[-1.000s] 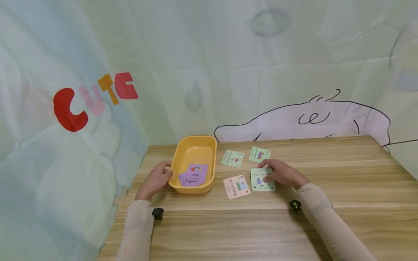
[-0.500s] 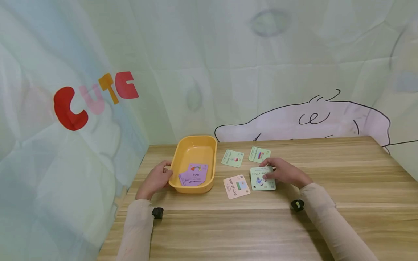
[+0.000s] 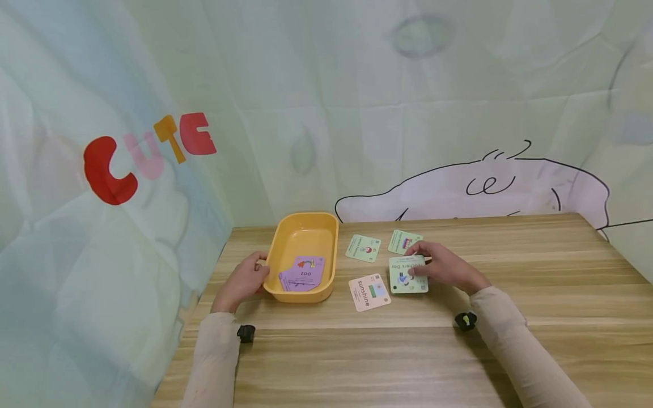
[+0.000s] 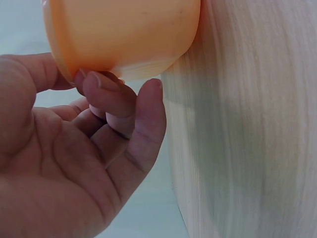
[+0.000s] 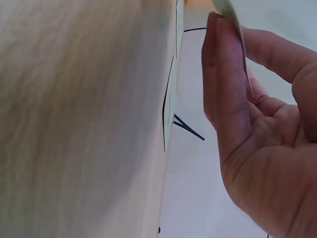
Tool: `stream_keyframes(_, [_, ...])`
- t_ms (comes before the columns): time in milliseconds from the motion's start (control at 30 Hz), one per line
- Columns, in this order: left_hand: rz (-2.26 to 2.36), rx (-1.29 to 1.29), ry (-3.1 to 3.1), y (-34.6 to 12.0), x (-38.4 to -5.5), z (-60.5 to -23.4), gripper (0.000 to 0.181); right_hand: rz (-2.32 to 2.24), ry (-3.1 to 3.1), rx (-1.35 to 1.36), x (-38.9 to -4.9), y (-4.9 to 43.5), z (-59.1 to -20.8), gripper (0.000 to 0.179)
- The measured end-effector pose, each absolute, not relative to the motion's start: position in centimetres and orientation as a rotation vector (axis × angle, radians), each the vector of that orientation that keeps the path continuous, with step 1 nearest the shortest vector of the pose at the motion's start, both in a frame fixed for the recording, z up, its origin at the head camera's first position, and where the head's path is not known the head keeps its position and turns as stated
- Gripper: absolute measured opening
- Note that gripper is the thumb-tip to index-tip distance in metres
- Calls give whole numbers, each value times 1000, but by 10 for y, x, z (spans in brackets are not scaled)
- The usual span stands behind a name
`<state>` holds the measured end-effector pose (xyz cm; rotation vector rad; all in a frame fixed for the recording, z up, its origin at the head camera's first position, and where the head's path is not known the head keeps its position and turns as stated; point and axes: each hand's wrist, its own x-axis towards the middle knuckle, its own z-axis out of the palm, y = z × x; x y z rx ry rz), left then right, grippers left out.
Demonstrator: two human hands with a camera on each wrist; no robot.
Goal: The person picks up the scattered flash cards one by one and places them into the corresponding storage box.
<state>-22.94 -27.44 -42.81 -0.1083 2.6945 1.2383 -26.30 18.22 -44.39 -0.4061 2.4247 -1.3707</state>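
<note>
My left hand grips the left rim of a yellow plastic tray, its fingers curled at the tray's outer wall in the left wrist view. Purple cards lie overlapped in the tray's near end, the top one reading "zoo". Between thumb and fingers, my right hand pinches a green "Teachers' Day" card. The right wrist view has this card edge-on, raised off the table. Left of it lies a pink "sunshine" card on the table.
Two more green cards lie farther back: one card beside the tray, another card just behind my right hand. The wood-grain table ends at a printed cloth backdrop behind and to the left.
The green card has come up off the table in my right hand, shifting slightly away from me. My left hand and the tray stay where they were.
</note>
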Motion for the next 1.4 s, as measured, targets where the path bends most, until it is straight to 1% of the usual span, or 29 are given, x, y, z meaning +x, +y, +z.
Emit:
stream_keyframes(400, [1245, -105, 2694, -274, -229, -428, 39, -1526, 2332, -366, -261, 178, -439, 38])
stream_keyframes(1033, [1238, -105, 2708, -273, -229, -427, 40, -1559, 2383, -379, -262, 165, -436, 43])
stream_keyframes(1400, [1243, -77, 2715, -274, -229, -428, 40, -1618, 2347, -383, -265, 159, -437, 41])
